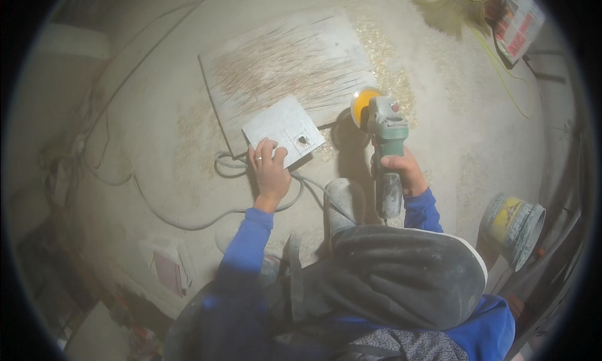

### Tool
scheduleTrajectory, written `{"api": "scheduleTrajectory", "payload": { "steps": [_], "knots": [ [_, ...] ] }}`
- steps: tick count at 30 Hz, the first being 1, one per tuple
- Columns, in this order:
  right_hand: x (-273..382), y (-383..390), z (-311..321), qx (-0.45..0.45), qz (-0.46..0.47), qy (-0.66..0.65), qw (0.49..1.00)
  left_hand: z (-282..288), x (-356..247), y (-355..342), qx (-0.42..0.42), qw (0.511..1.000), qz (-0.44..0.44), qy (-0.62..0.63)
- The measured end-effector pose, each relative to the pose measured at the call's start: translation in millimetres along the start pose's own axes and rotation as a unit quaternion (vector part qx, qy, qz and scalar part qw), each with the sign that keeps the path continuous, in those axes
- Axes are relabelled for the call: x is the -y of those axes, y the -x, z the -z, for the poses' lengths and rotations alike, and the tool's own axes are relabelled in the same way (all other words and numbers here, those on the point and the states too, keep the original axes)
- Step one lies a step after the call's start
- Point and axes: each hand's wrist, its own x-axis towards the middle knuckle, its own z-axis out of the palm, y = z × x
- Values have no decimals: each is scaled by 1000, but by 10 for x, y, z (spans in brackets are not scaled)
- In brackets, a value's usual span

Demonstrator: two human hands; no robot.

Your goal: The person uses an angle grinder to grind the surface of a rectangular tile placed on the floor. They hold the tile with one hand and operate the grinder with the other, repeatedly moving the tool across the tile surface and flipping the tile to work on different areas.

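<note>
My right hand (407, 171) is wrapped round the green and grey body of an angle grinder (393, 135). Its disc (364, 106), with an orange-yellow centre, stands on edge to the right of the tile, apart from it. With my left hand (271, 173) I grip the near edge of a small whitish tile (276, 124), fingers on its top face and the thumb hidden. A small dark, ragged hole shows in the tile near its right corner, with thin lines drawn around it. The tile overlaps the near edge of a larger, scratched board (251, 60).
A grey cable (182, 226) loops across the dusty floor beside my feet. Far right are a straw broom (448, 13) and a white and red bag (519, 25). A crusted bucket (513, 226) tilts at the right. Pale debris (382, 53) lies along the board's right side.
</note>
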Motion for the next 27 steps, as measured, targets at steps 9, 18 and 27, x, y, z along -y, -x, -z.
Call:
{"api": "scheduleTrajectory", "payload": {
  "steps": [9,18,27],
  "knots": [
    [165,72,-81,22,23,38,999,650,-44,-584,-28,988,90,124],
    [392,-196,-474,63,65,201,975,656,236,-1003,56,916,229,326],
    [392,-427,-772,135,73,290,945,553,357,-932,57,938,184,288]
  ]
}}
